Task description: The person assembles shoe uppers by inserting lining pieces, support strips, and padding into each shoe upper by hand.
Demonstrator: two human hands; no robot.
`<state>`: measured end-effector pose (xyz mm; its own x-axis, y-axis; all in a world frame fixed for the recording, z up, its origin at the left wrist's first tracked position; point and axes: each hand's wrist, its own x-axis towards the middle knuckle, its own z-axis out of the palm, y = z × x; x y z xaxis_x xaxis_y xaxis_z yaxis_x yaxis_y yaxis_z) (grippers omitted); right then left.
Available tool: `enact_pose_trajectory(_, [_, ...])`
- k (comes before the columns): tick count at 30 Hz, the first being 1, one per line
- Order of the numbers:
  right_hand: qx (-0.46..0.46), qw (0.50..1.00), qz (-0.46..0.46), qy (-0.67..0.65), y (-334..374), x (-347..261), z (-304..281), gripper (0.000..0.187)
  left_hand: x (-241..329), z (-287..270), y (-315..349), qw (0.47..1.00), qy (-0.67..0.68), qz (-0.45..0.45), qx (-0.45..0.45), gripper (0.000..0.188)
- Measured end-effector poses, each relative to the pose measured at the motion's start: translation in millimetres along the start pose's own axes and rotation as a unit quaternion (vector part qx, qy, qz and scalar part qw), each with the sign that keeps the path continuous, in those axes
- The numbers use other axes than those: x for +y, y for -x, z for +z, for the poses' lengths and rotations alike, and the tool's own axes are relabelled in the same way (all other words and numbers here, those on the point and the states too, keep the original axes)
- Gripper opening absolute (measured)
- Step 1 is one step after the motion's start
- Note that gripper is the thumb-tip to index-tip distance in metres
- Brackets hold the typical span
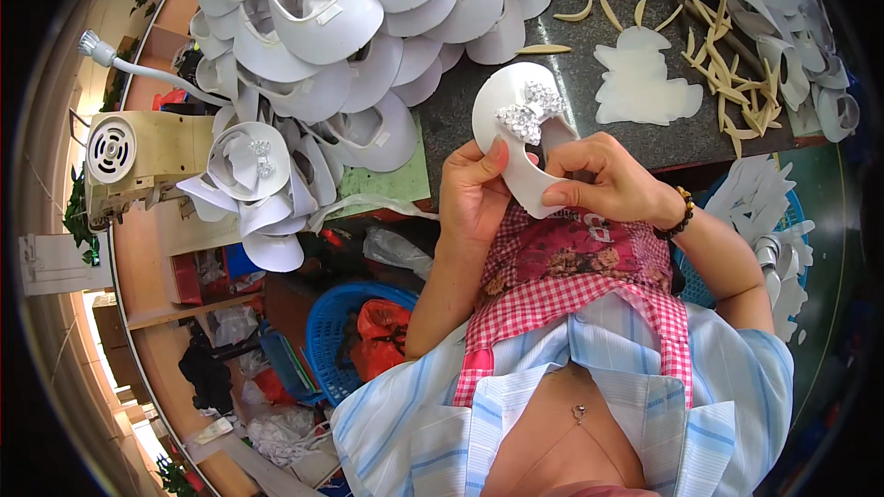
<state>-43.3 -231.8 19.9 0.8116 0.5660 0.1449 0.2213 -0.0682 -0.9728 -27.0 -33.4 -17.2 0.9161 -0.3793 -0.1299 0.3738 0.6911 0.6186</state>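
A white shoe upper [500, 101], trimmed with a sparkling rhinestone bow [531, 114], is held up between both my hands in front of the apron. My left hand [472, 186] grips its left edge, with the thumb on the outer face. My right hand [603, 179] pinches the lower right side of the upper between thumb and bent fingers. Below the bow shows the opening of the upper. Some fingers of both hands are hidden behind the piece.
White uppers [322, 18] are heaped at the back left, and more uppers with a bow [247, 161] lie beside a sewing machine [152, 161]. Cream crescent strips [737, 83] and flat white cutouts [645, 83] lie on the dark tabletop [571, 83]. A blue basket [322, 336] stands lower left.
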Motion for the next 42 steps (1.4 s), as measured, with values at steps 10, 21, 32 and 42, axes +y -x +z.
enact_pose_trajectory(10, [0.004,0.957,-0.119,0.266,1,-17,-19,0.028,15,14,-13,0.997,-0.071,-0.004,0.032,0.023])
enact_pose_trajectory(21, [0.23,0.909,0.067,-0.341,5,36,-19,0.024,24,-1,-47,0.857,-0.455,0.224,0.088,0.03])
enact_pose_trajectory(32, [0.252,0.955,0.119,-0.098,-3,39,-6,0.031,3,16,4,0.704,-0.684,0.173,-0.085,0.015])
enact_pose_trajectory(42, [0.235,0.866,0.132,-0.422,0,26,12,0.022,1,3,10,0.836,-0.54,0.052,-0.081,0.011])
